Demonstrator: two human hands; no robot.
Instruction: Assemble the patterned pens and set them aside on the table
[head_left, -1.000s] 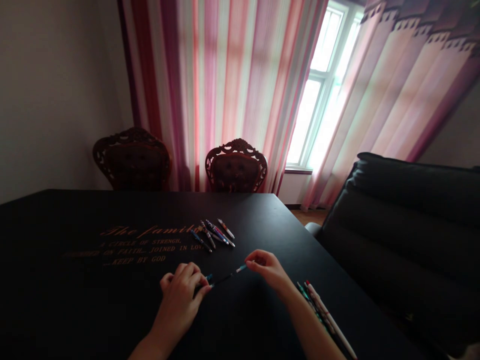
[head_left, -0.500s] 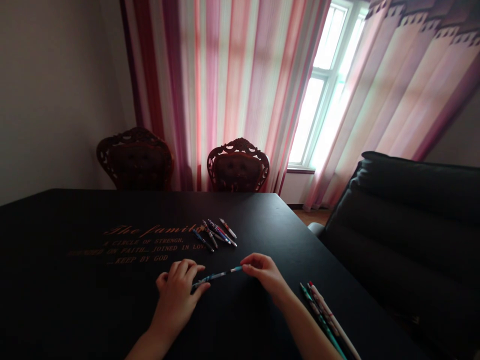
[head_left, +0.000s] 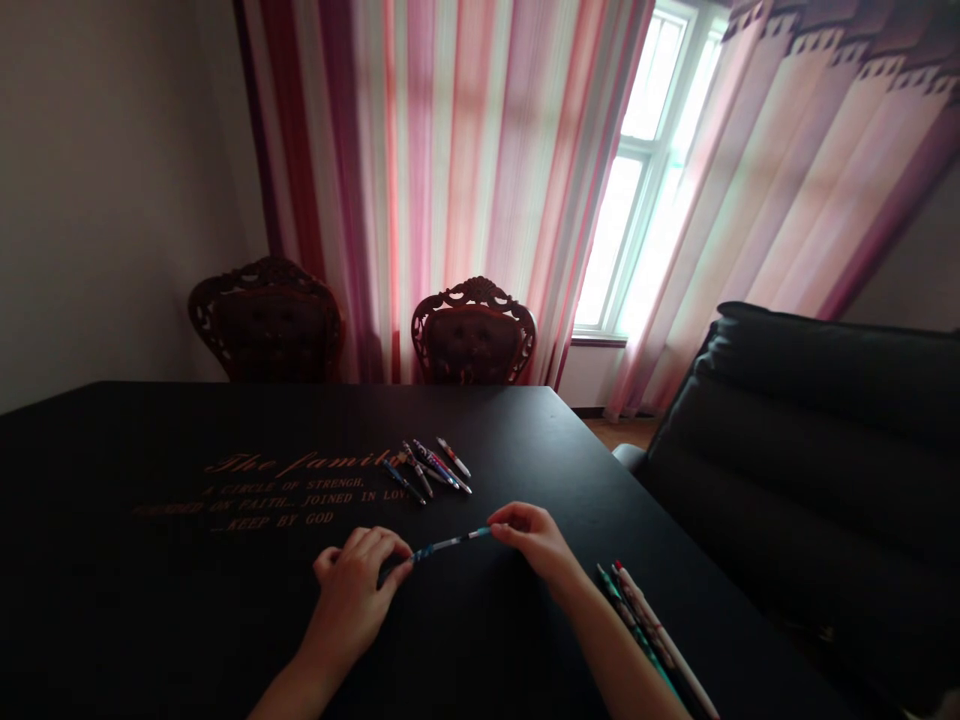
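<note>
A slim blue pen (head_left: pixel 450 542) is stretched between my two hands, just over the black table (head_left: pixel 465 640). My left hand (head_left: pixel 360 575) has thumb and fingers closed on the dark blue patterned end, which the fingers partly hide. At the other, light blue end, my right hand (head_left: pixel 531 540) pinches the tip between thumb and forefinger. The pen's middle looks pale with a dark band. Beyond the hands lies a loose bunch of several pens (head_left: pixel 429 468), with blue, purple, white and red barrels.
By my right forearm lie a green pen (head_left: pixel 634 622) and a white pen with a red end (head_left: pixel 660 635). Two carved chairs (head_left: pixel 474 335) stand behind the far table edge. A black leather seat (head_left: pixel 817 450) is on the right. Gold lettering (head_left: pixel 285 490) marks the tabletop.
The fingers of my left hand have closed from a looser, parted hold onto the pen. My right hand has shifted slightly right and still grips the light blue end.
</note>
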